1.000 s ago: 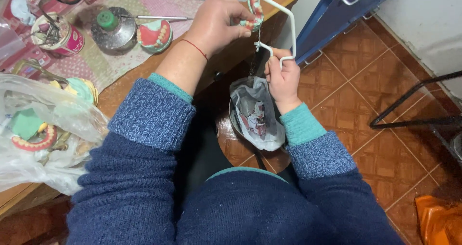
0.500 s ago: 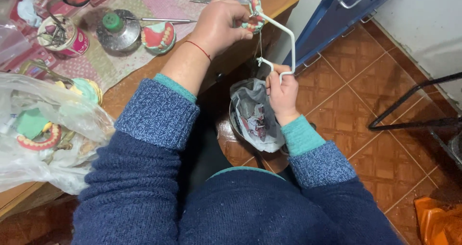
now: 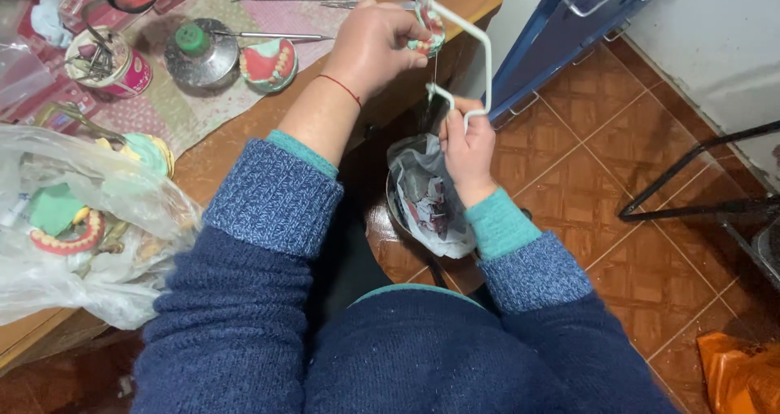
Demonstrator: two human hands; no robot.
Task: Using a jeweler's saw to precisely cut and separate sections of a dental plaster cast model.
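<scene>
fingers [image 3: 410,30] of left hand [image 3: 374,44] pinch denture model [image 3: 428,26] against saw frame [image 3: 485,56].

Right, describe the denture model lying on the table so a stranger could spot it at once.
On the wooden table lies a patterned cloth. On it, right of the round metal burner with a green cap, sits the denture model. Its pink gums, white teeth and pale green base set it apart from the metal tools around it.

Perhaps three denture models [image 3: 269,62], one saw [image 3: 467,56].

Dark blue knitted jumper, teal underneath

Speckled blue cuffs [image 3: 272,199] over teal inner sleeves [image 3: 497,223]; thin red thread bracelet [image 3: 341,87] on left wrist.
</scene>
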